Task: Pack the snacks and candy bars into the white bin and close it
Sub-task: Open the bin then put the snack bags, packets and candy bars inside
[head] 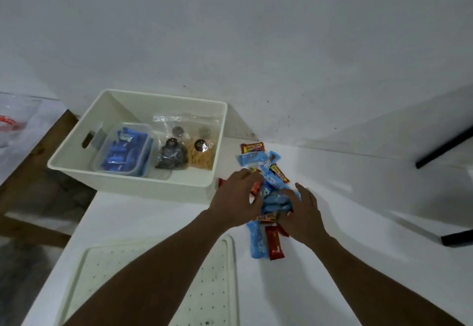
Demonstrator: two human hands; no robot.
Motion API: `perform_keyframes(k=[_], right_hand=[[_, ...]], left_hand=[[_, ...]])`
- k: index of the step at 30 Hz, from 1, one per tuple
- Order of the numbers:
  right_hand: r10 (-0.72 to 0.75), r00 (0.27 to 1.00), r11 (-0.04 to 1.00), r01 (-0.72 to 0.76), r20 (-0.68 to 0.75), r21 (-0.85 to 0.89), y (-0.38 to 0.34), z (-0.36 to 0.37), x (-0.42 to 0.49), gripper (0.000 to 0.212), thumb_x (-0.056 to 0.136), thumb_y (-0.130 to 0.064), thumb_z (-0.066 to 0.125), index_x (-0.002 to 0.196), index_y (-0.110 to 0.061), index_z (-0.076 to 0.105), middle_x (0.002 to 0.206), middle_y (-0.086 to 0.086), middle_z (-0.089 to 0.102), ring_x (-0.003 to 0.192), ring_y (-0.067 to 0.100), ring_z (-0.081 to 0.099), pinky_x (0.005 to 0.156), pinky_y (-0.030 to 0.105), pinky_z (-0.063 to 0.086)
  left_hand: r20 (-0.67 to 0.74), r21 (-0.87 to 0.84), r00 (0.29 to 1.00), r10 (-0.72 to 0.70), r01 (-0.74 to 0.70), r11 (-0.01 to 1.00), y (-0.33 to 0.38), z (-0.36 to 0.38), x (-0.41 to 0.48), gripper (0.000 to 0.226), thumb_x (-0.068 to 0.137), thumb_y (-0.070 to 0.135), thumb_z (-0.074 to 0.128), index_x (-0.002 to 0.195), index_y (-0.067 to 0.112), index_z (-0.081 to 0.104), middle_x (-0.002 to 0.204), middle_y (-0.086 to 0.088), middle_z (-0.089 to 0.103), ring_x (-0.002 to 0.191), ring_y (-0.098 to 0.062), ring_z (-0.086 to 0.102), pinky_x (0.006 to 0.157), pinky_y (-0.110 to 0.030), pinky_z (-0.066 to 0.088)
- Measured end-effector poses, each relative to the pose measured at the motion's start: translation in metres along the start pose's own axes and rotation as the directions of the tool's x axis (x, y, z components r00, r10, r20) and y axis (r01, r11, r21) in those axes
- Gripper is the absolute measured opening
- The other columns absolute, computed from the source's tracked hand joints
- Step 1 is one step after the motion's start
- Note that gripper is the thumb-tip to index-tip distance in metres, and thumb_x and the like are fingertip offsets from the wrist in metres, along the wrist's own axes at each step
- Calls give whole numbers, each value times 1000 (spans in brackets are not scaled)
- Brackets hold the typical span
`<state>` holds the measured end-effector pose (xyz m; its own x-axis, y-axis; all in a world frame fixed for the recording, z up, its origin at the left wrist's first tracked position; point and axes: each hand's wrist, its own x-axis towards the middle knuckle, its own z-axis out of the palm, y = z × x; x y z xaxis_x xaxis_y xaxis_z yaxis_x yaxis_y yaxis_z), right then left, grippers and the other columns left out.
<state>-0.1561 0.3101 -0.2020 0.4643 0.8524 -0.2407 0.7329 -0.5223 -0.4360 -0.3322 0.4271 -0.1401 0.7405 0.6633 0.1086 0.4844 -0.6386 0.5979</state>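
Note:
The open white bin [76,167] stands at the table's back left. Inside it lie a clear box of blue wrapped bars [124,150] and clear snack bags [185,150], one dark, one with yellow sticks. Right of the bin lies a pile of blue and red candy bars [268,169] on the white table. My left hand [238,197] and my right hand [303,213] press in from both sides on a bundle of blue bars [275,201] in the pile's middle. The bin's white lid [220,287], dotted with small holes, lies flat in front, partly under my left forearm.
A blue bar [256,242] and a red bar [273,245] lie loose near my right wrist. A wooden frame [33,146] stands left of the table. A clear bag with red print [12,123] is at far left. Dark bars [445,146] cross the right wall.

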Motion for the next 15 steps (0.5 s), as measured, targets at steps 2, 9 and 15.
perform_keyframes(k=[2, 9, 15], right_hand=[[-94, 995, 988, 98, 40, -119, 20, 14, 1, 81, 73, -70, 48, 146, -35, 37, 163, 9, 15, 150, 38, 10, 110, 61, 33], [-361, 886, 846, 443, 292, -297, 64, 31, 43, 99, 67, -92, 36, 150, -53, -1, 163, 3, -23, 149, 38, -20, 111, 72, 8], [-459, 877, 854, 480, 143, -201, 106, 31, 62, 72, 84, -78, 41, 147, -44, 34, 165, 5, 16, 150, 36, 18, 115, 53, 25]], left_hand=[[160, 160, 987, -33, 7, 987, -13, 33, -14, 74, 78, 58, 59, 144, 31, 41, 151, -8, 38, 137, -31, 37, 106, -50, 43], [353, 487, 874, -333, 133, 863, -57, 100, -12, 144, 43, 90, 65, 146, 48, -26, 149, -8, -49, 133, -46, -45, 104, -71, -16], [376, 506, 840, -391, 168, 846, -56, 126, 30, 137, 44, 96, 57, 144, 52, -25, 156, -8, -39, 142, -48, -29, 109, -78, 1]])
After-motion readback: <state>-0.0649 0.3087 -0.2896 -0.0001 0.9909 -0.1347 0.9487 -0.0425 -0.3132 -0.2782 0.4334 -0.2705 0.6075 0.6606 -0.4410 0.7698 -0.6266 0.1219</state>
